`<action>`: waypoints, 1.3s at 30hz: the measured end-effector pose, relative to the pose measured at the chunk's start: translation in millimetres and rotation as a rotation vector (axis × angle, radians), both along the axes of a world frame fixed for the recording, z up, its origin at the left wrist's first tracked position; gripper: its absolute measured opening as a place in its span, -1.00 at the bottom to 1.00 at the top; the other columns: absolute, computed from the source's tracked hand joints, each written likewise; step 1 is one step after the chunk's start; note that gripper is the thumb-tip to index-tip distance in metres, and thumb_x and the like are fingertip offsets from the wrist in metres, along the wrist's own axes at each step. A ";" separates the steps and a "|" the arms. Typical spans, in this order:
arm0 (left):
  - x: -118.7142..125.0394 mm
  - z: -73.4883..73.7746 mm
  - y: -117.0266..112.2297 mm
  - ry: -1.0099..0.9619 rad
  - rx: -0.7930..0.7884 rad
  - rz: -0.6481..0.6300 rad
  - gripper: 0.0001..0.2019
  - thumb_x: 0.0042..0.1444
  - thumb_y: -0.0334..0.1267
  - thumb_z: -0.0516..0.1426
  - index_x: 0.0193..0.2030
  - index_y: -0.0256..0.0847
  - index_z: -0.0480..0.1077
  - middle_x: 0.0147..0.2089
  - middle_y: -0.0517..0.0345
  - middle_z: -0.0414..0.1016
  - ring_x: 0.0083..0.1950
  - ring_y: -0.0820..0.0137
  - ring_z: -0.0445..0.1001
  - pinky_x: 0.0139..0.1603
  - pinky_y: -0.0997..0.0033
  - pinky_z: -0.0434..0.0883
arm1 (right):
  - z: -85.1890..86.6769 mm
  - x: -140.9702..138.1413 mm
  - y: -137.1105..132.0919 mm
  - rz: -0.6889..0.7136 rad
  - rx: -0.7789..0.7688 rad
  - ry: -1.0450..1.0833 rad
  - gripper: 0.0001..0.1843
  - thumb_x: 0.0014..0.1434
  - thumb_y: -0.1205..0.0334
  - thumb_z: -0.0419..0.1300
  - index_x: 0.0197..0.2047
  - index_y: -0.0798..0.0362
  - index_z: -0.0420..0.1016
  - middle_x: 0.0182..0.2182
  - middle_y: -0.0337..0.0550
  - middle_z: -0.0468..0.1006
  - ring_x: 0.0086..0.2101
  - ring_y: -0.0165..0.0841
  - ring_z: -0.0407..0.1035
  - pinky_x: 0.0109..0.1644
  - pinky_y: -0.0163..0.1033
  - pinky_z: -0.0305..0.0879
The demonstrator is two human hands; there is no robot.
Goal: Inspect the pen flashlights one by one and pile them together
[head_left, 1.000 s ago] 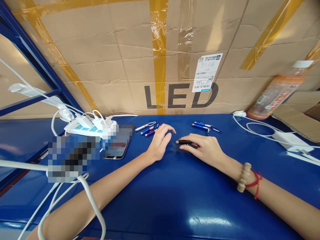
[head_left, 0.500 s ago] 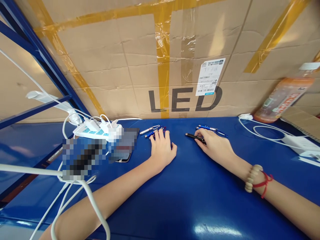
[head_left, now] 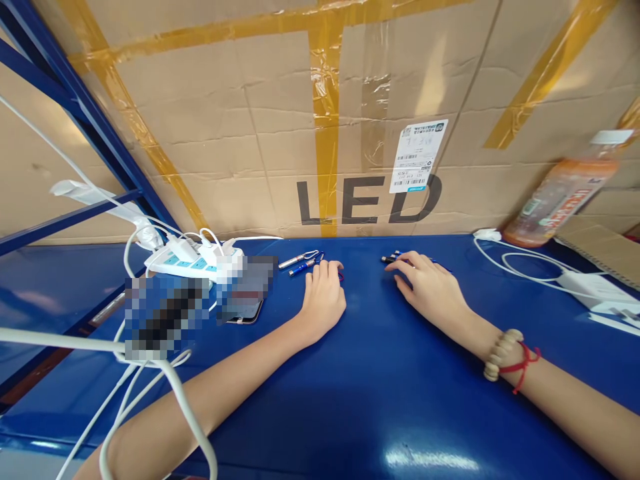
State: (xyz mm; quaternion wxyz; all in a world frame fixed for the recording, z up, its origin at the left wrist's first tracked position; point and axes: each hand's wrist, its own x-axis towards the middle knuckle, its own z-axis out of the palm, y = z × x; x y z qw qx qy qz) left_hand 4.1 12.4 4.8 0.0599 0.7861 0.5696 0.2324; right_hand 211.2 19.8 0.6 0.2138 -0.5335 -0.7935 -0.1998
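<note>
My left hand (head_left: 325, 290) has its fingers drawn together and curled down at the table. A bit of red cord (head_left: 341, 275) sticks out beside them; whatever it belongs to is hidden under the hand. Just left of these fingers lie a slim silver stick with a looped strap (head_left: 293, 261) and a similar blue stick (head_left: 301, 269). My right hand (head_left: 430, 283) hovers low with thumb and forefinger apart. At its fingertips lies a black pen (head_left: 387, 259), close to a blue pen (head_left: 398, 253) that the hand mostly covers.
Left of my hands are a phone (head_left: 250, 313) and a white power strip (head_left: 190, 260) with plugs and looping cables. A large cardboard box (head_left: 280, 133) rises behind the blue table (head_left: 360, 400). To the right stand an orange drink bottle (head_left: 560, 193) and a white charger with cable (head_left: 590, 287).
My right hand has carried the black pen up beside the blue pen and parted its fingers. My left hand's spread fingers have closed and curled, and the red cord has shifted right with them.
</note>
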 end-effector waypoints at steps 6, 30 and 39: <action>-2.8 -4.2 4.9 -0.235 0.069 -0.390 -0.69 0.17 -0.48 -0.09 0.04 -0.17 0.12 -0.07 0.03 0.29 -0.05 0.34 0.34 0.02 0.26 0.32 | 7.7 -15.1 -9.3 0.303 -0.174 0.202 -0.69 0.25 0.12 -0.01 -0.02 0.01 0.39 -0.07 -0.08 0.46 -0.06 -0.28 0.36 -0.03 -0.18 0.34; -1.2 6.0 4.0 -0.224 0.055 -0.240 -0.80 0.28 -0.24 -0.09 -0.23 -0.19 0.31 -0.19 0.15 0.35 -0.16 0.38 0.35 -0.09 0.33 0.26 | 12.0 -18.7 -13.6 0.299 -0.001 0.390 -0.78 0.24 0.15 0.02 -0.16 0.00 0.44 -0.19 -0.11 0.53 -0.12 -0.28 0.39 0.03 -0.12 0.26; -2.6 7.1 -0.2 -0.153 0.126 -0.429 -0.80 0.27 -0.24 -0.07 -0.13 -0.15 0.35 -0.15 0.13 0.38 -0.11 0.38 0.35 -0.06 0.35 0.24 | 14.3 -21.8 -20.1 0.381 -0.229 0.319 -0.64 0.26 0.04 -0.05 -0.04 -0.02 0.44 -0.21 -0.13 0.59 -0.26 -0.30 0.46 -0.15 -0.18 0.34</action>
